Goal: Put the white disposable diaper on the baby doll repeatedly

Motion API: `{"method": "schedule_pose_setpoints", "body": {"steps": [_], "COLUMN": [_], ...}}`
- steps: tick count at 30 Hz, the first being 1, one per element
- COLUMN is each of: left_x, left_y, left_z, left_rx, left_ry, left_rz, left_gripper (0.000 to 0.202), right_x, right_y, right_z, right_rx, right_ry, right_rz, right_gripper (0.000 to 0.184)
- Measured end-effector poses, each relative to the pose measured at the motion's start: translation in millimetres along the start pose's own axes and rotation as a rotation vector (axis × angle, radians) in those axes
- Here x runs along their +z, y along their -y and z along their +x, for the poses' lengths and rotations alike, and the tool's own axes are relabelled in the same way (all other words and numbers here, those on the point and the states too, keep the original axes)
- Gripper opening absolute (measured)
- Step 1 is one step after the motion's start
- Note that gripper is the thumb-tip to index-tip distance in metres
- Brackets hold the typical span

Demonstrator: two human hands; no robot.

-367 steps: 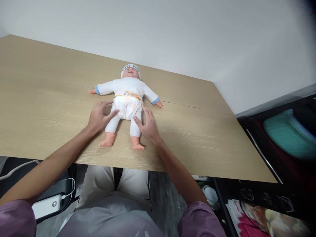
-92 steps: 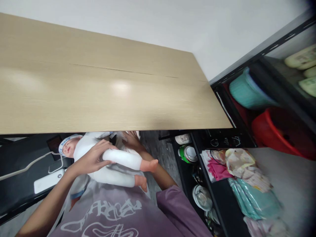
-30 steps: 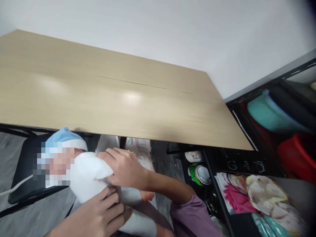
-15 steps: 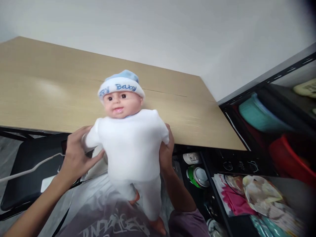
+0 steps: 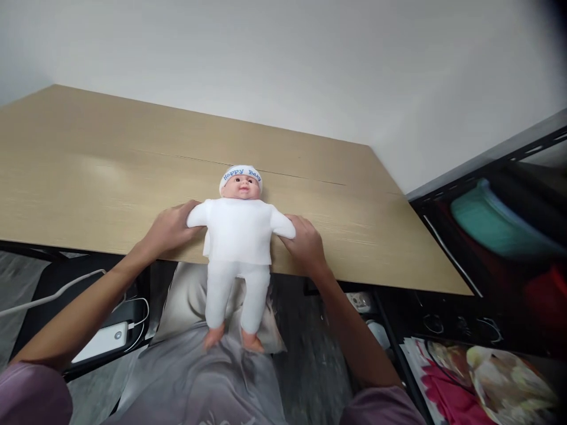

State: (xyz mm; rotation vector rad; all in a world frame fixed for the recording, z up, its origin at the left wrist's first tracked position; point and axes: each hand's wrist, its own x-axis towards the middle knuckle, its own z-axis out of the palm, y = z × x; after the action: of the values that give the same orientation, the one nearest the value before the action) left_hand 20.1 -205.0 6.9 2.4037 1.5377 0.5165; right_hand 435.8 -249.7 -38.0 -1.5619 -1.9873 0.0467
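Observation:
A baby doll (image 5: 239, 233) in a white suit and a cap lettered "Happy Baby" faces up, its head and upper body over the wooden table (image 5: 110, 195). Its legs hang past the table's front edge, above my lap. My left hand (image 5: 172, 227) is closed round the doll's arm on the left of the view. On the other side, my right hand (image 5: 305, 242) grips the opposite arm. Both doll arms are stretched out sideways, and parts of my fingers are hidden behind them.
A black chair or stool at the left bears a white power bank (image 5: 104, 341) with a cable. To the right stands a dark shelf with a teal basin (image 5: 491, 221), a red container (image 5: 547, 301) and a plastic bag (image 5: 505, 375). A wall rises behind the table.
The doll has moved away from me, from close to the camera to over the table edge. Both my hands have moved forward with it, and its arms are now spread wider.

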Motion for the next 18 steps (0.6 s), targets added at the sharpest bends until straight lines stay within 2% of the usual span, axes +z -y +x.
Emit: {"method": "schedule_pose_setpoints", "body": {"steps": [5, 9, 13, 18], "left_x": [4.9, 6.7, 20.2, 39.6], "left_y": [14, 27, 47, 80], "left_z": [25, 48, 79, 127], "left_rx": [-0.064, -0.092, -0.084, -0.03], "left_ry": [0.056, 0.041, -0.046, -0.187], "left_rz": [0.159, 0.226, 0.203, 0.282], "left_gripper": [0.048, 0.053, 0.063, 0.076], "right_x": [26, 42, 61, 84], "right_y": [-17, -32, -47, -68], "right_z": [15, 31, 56, 102], "right_rx": [0.039, 0.043, 0.044, 0.039], "right_ry": [-0.018, -0.015, -0.041, -0.074], "right_rz": [-0.021, -0.029, -0.032, -0.051], "right_gripper": [0.053, 0.055, 0.056, 0.057]}}
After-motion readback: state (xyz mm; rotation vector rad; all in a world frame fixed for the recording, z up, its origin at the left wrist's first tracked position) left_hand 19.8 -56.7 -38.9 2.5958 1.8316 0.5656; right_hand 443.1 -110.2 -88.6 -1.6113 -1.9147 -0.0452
